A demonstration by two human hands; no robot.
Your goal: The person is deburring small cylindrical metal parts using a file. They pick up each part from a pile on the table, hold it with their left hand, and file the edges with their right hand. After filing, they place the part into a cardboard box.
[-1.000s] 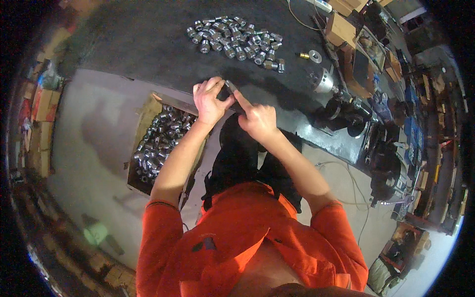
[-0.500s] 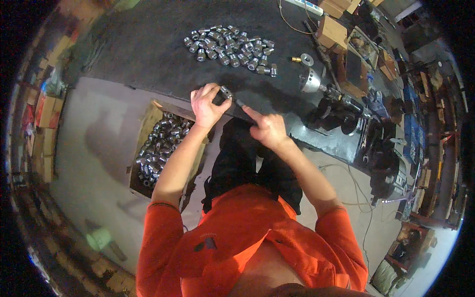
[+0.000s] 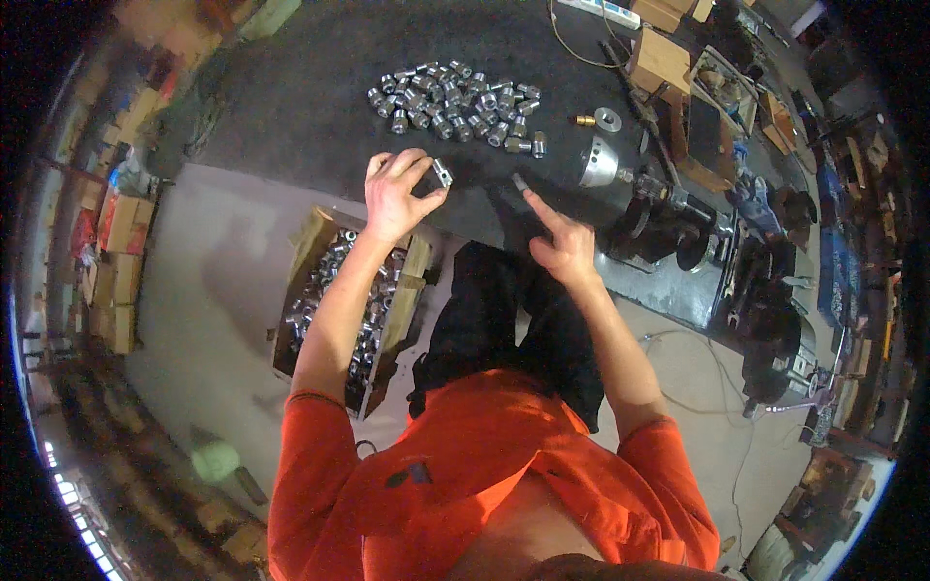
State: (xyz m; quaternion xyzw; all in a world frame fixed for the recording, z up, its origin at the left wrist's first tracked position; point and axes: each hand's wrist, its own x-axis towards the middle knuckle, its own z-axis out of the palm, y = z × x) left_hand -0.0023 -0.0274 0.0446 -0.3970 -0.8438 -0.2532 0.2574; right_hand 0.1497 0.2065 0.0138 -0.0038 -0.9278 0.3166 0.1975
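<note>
The left forearm (image 3: 334,315) hides part of the wooden crate (image 3: 402,308); the right hand (image 3: 565,246) covers the rear of a slim tool (image 3: 520,182). The upper edge crops a white strip (image 3: 603,10).

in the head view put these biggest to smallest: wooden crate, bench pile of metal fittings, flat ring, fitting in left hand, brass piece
1. Wooden crate
2. Pile of fittings
3. Flat ring and held fitting: too alike to rank, fitting partly covered
4. Brass piece
</note>
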